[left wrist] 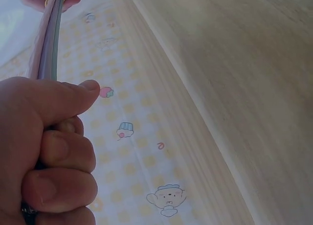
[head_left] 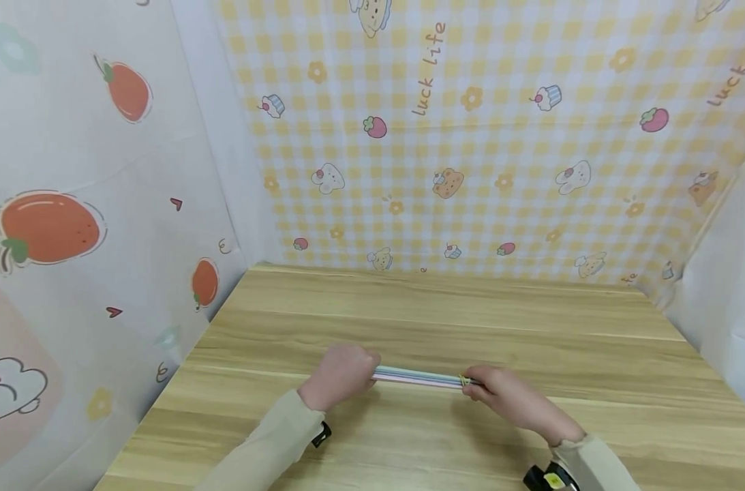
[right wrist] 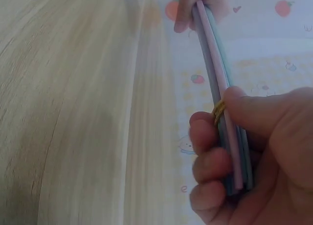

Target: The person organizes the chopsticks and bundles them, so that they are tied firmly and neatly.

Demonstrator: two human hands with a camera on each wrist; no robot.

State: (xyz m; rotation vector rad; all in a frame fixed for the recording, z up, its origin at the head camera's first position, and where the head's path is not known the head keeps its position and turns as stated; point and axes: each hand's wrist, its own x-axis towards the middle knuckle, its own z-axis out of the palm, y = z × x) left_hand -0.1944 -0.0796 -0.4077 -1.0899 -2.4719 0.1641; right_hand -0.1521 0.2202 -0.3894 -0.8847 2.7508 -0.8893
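A bundle of thin pastel chopsticks [head_left: 418, 376] in pink, green and grey-blue is held level above the wooden table. My left hand [head_left: 343, 374] grips one end in a fist, which hides that end. Near the other end, my right hand [head_left: 508, 395] holds the bundle between thumb and curled fingers. A yellow rubber band [right wrist: 219, 111] wraps the chopsticks right by the right thumb and index finger. In the right wrist view, the chopstick tips lie against the right palm. Seen from the left wrist, the left thumb [left wrist: 73, 95] lies across the fist's top.
The wooden table [head_left: 409, 307] spreads under both hands. Behind it hangs a yellow checked cloth [head_left: 501, 150] with cartoon prints. White cloth [head_left: 133, 157] with fruit prints covers the left side, and plain white cloth [head_left: 731, 286] the right. Dark devices sit at both wrists.
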